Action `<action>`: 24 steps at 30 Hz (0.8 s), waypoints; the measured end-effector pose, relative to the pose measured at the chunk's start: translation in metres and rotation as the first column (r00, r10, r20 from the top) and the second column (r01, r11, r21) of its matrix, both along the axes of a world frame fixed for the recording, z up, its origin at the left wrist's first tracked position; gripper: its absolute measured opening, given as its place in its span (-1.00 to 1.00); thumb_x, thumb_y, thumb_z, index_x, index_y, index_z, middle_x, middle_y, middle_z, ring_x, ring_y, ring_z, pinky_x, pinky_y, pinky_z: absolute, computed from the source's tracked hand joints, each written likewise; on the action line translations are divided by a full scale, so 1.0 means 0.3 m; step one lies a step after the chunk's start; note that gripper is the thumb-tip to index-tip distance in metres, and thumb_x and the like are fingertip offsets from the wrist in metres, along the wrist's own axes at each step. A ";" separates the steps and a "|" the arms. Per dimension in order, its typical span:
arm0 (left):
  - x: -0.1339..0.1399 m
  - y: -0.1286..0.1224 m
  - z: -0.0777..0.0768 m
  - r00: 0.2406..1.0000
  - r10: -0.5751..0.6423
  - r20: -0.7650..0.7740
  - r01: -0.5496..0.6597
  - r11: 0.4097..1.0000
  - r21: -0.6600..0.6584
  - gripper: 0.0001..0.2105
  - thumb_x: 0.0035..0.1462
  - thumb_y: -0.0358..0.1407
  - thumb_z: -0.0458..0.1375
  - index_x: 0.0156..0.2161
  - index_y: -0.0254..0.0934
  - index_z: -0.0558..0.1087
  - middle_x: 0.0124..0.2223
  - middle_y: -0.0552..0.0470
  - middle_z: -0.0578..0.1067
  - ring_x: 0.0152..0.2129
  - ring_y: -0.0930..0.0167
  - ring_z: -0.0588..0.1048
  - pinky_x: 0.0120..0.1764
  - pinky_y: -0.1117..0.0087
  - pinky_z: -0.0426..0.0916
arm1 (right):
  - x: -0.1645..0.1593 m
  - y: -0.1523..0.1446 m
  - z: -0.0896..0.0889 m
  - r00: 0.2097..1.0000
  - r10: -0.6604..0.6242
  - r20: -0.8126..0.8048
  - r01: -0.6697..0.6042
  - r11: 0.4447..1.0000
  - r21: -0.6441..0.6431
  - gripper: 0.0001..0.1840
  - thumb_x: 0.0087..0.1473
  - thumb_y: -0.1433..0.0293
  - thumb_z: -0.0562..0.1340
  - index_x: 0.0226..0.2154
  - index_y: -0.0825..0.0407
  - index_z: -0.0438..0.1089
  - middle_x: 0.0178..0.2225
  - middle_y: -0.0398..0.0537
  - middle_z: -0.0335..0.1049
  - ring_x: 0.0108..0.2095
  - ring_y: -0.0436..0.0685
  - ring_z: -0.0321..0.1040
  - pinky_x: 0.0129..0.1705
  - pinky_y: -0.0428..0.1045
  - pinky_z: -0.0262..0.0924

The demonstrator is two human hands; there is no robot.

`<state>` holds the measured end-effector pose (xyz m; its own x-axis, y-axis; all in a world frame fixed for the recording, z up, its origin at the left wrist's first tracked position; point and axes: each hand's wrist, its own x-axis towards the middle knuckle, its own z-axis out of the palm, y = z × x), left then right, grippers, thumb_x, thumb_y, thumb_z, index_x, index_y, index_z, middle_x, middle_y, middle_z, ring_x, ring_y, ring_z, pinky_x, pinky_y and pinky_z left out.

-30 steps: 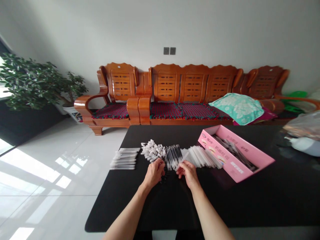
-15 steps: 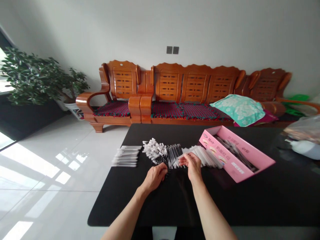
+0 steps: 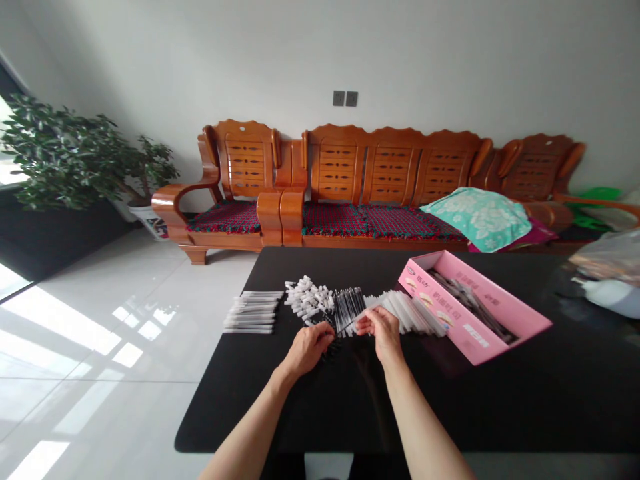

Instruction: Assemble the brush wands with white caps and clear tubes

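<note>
My right hand (image 3: 382, 331) pinches a slim translucent pen barrel (image 3: 356, 321), which slants down to the left. At its lower end is my left hand (image 3: 309, 348), closed with thumb and fingertips together; what those fingers hold is too small to make out. Small black pen parts (image 3: 331, 352) lie beside and under the left hand. Just beyond the hands are a row of dark pen refills (image 3: 349, 301) and a heap of white pen caps (image 3: 307, 297). A stack of clear pen barrels (image 3: 413, 312) lies right of the refills.
Several white pens (image 3: 253, 312) lie in a row at the table's left edge. A pink box (image 3: 457, 327) holding dark sticks stands on the right of the black table (image 3: 500, 407). Farther right are plastic bags (image 3: 613, 257) and a white object (image 3: 613, 297). Wooden seats (image 3: 390, 167) stand behind.
My left hand has risen slightly and turned its fingertips toward the barrel's lower end. My right hand has shifted a little left, bringing the barrel to the left hand.
</note>
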<state>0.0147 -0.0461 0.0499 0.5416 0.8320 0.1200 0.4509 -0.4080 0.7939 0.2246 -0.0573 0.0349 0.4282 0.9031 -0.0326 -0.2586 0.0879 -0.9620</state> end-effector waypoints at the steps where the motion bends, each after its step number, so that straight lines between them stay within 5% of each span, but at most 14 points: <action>1: -0.002 0.002 0.001 1.000 -0.001 -0.002 0.001 1.000 0.000 -0.82 0.20 -0.28 0.01 -0.25 -0.21 0.46 -0.52 0.15 0.43 -0.54 0.46 0.40 -0.40 0.50 0.18 | 0.003 0.000 -0.001 1.000 0.004 -0.004 -0.004 1.000 -0.004 -0.77 -0.11 0.26 0.34 -0.57 0.08 0.39 -0.65 -0.09 0.45 -0.65 0.08 0.41 -0.67 -0.08 0.34; 12: 0.005 0.005 0.002 1.000 -0.006 0.028 0.007 1.000 -0.017 -0.82 0.17 -0.28 0.03 -0.29 -0.24 0.48 -0.52 0.12 0.43 -0.55 0.46 0.37 -0.43 0.49 0.17 | -0.013 -0.012 -0.013 0.997 0.021 -0.073 -0.023 0.999 -0.024 -0.74 -0.14 0.24 0.37 -0.55 0.08 0.39 -0.65 -0.09 0.45 -0.64 0.08 0.42 -0.66 -0.08 0.35; 24: 0.097 -0.004 -0.038 0.912 0.131 0.388 -0.085 0.988 -0.133 -0.70 0.25 -0.25 -0.04 0.02 -0.27 0.37 -0.21 -0.02 0.47 -0.50 0.50 0.44 -0.37 0.47 0.37 | -0.136 -0.024 -0.021 0.982 0.157 -0.109 -0.165 0.983 -0.074 -0.80 -0.10 0.25 0.32 -0.47 0.06 0.43 -0.63 -0.12 0.48 -0.65 0.11 0.43 -0.64 -0.06 0.35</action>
